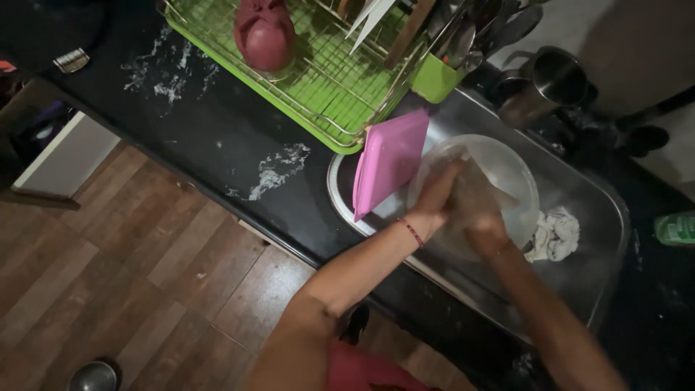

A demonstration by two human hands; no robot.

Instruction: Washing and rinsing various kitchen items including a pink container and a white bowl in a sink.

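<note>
Clear bowl [499, 181] held over the steel sink [601, 239], both hands on it

Left hand [438, 199] grips the near-left rim, fingers closed on it; right hand [481, 224] presses the near side, its fingers blurred, so I cannot tell their spread; the bowl tilts, mouth towards the person; pink lid [389, 161] leans just left, white cloth [556, 233] just right.

Both forearms were bare and sleeveless, the left wrist [413, 232] bore a thin red beaded bracelet, and a pinkish-red garment [362, 371] covered the torso.
</note>
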